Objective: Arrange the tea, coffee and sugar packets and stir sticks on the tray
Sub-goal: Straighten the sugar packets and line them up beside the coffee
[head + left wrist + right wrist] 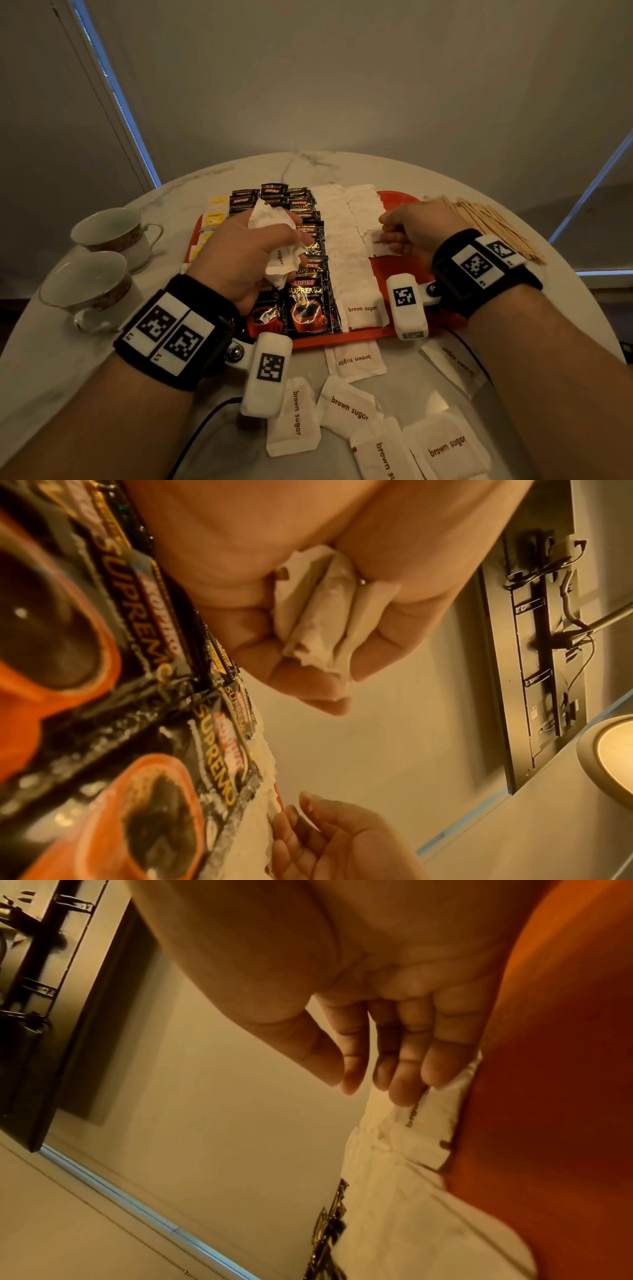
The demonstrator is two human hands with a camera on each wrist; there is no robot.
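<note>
Red rectangular plastic tray sits mid-bench on the round white marble bench. On the tray, left to right: one column of small yellow tea packets, four visible; two columns of black Kopiko Supremo coffee sachets, overlapped, exact count cannot be told; two columns of white paper brown sugar packets, overlapped, count unclear. The right sugar column runs only from the far end to about mid-tray, with bare red tray nearer than that.

Left hand hovers over the coffee columns, fingers curled round a bunch of white sugar packets; the left wrist view shows at least three folded edges in that fist.

Right hand is at the near end of the right sugar column, fingers relaxed and nearly straight, fingertips touching one sugar packet that lies on the tray.

Loose sugar packets on the bench near the tray's near edge: six countable, printed "brown sugar", scattered at different angles, one partly cut by the frame edge.

Pile of pale wooden stir sticks lies on the bench just right of the tray, past the right wrist; too many to count.

Two white teacups with patterned rims stand on the bench left of the tray, one farther, one nearer.
</note>
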